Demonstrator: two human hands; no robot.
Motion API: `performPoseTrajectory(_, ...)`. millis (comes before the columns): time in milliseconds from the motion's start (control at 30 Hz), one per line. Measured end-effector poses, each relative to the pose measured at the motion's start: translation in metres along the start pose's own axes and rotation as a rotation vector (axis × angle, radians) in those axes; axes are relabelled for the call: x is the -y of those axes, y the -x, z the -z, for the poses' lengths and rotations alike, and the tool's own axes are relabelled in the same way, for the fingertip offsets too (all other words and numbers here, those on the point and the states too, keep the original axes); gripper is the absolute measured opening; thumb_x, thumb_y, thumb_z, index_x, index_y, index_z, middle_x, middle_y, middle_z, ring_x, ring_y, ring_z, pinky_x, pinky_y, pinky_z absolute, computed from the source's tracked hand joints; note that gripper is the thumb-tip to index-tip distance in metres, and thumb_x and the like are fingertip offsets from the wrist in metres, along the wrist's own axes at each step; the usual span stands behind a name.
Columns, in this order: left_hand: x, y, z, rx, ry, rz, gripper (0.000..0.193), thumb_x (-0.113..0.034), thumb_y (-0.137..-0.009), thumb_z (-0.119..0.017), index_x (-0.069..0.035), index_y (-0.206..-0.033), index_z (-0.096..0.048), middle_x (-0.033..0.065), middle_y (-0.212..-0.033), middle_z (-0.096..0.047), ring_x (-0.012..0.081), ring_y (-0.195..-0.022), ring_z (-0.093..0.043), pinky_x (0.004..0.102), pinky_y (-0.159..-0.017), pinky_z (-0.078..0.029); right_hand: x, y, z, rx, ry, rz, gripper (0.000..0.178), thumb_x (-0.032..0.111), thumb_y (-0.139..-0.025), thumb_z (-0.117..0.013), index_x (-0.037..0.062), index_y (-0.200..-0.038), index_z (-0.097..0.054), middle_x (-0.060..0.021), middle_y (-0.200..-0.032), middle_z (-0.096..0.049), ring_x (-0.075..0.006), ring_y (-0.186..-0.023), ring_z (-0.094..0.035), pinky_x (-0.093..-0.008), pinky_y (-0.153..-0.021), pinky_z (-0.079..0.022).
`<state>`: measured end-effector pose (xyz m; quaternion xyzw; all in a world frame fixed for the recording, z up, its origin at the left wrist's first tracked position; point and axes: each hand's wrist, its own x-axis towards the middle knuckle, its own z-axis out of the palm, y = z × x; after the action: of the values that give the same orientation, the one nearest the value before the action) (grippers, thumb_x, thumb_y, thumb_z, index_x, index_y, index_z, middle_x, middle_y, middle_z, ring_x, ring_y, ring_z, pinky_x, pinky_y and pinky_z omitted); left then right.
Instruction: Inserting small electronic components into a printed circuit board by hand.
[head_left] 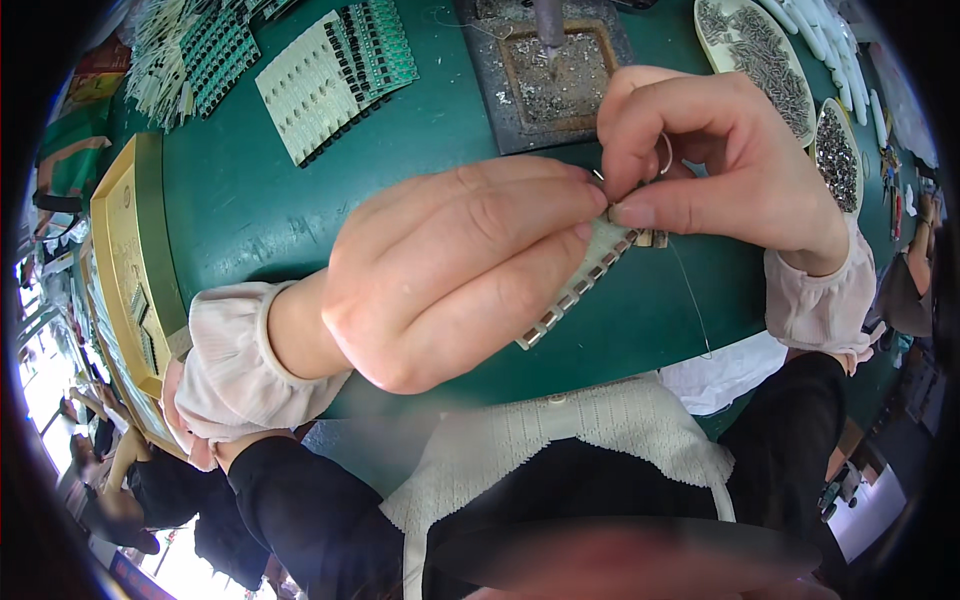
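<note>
My left hand (460,265) is closed round a pale circuit board panel (602,250) with a row of metallic pads along its edge. Its fingers cover most of the panel. Close against the left fingertips, my right hand (735,165) pinches with thumb and forefinger at the panel's far corner. A thin white wire (668,155) loops out beside those fingers, but what sits between the fingertips is too small to make out. A fine strand (695,300) hangs down from near the right hand over the green table (225,205).
Beyond my hands stands a dark metal tray (515,85) with grey residue. At the far right are an oval dish (709,60) of metal pins and another dish (851,206) of shiny parts. Board panels (310,95) lie far left, near a yellow box (150,190).
</note>
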<state>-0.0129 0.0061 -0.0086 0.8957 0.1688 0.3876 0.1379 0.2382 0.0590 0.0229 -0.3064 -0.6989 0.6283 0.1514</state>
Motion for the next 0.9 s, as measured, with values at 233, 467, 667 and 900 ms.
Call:
performPoseTrajectory(233,-0.002,-0.002,0.001,0.023,0.053,-0.044,0.037,0.001,-0.071,-0.074,0.011,-0.105,-0.063,0.0269,-0.113,-0.067,0.0397,-0.099,-0.07,0.0411,-0.081,-0.06,-0.004,0.002,0.001,0.009,0.005,0.022,0.02,0.0,-0.081,-0.077,0.0034,-0.098,-0.066,-0.0012,-0.093,-0.058,-0.0061,-0.077,-0.053,-0.0198,-0.064,-0.042)
performPoseTrajectory(467,-0.005,0.0,-0.001,0.052,0.136,0.207,0.027,0.004,-0.079,-0.073,0.008,-0.105,-0.067,0.0205,-0.103,-0.071,0.0293,-0.092,-0.072,0.0349,-0.077,-0.059,-0.004,0.009,0.012,-0.215,0.14,-0.214,0.013,0.0,-0.088,-0.069,0.0037,-0.099,-0.063,0.0011,-0.085,-0.062,-0.0017,-0.069,-0.053,-0.0153,-0.053,-0.035)
performPoseTrajectory(667,0.018,-0.009,0.008,-0.129,0.857,1.211,0.016,-0.002,-0.093,-0.067,0.001,-0.109,-0.067,0.0069,-0.105,-0.073,0.0163,-0.088,-0.071,0.0291,-0.081,-0.059,0.017,-0.001,-0.014,-0.352,0.476,-0.02,0.008,-0.001,-0.088,-0.07,0.0027,-0.089,-0.063,0.0006,-0.069,-0.059,-0.0033,-0.058,-0.052,-0.0203,-0.05,-0.036)
performPoseTrajectory(900,0.025,-0.019,0.023,-0.343,1.34,1.18,0.018,-0.01,-0.095,-0.065,-0.004,-0.112,-0.068,0.0062,-0.105,-0.073,0.0137,-0.093,-0.07,0.0307,-0.085,-0.06,0.032,-0.006,-0.006,-0.4,0.677,0.121,0.011,-0.001,-0.089,-0.069,0.0025,-0.089,-0.058,0.0026,-0.062,-0.055,-0.0014,-0.05,-0.047,-0.0211,-0.046,-0.031)
